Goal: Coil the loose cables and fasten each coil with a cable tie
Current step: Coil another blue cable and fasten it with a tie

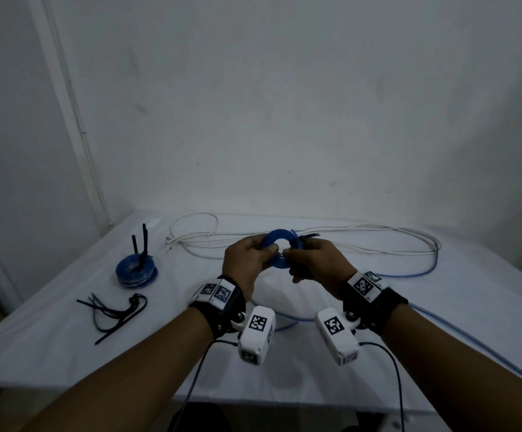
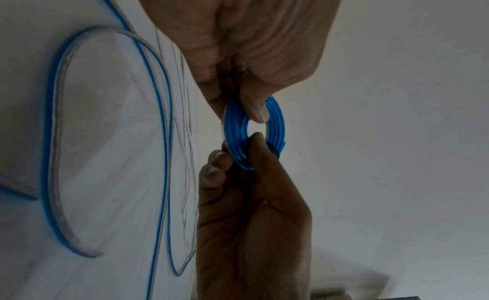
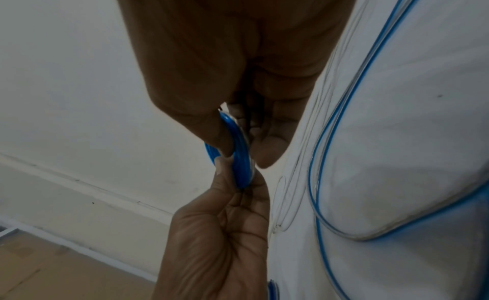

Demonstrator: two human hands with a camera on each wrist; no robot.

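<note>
white walls close off the back of a white-covered table [image 1: 362, 353], dimly lit. above its middle, both hands hold up a small blue cable coil [image 1: 277, 241]: the left hand [image 1: 247, 260] pinches its near-left rim between thumb and fingers, and the right hand [image 1: 318, 263] grips the opposite rim together with a black cable tie [image 1: 311, 236] whose end pokes out past the fingers. at the table's left sit finished blue coils [image 1: 136, 272] with black tie tails standing upright, and nearer the front edge lies a loose bunch of black spare ties [image 1: 114, 313]. a long white cable [image 1: 315, 241] sprawls across the far side, and a loose blue cable [image 1: 424, 269] loops along the right and under the wrists.
</note>
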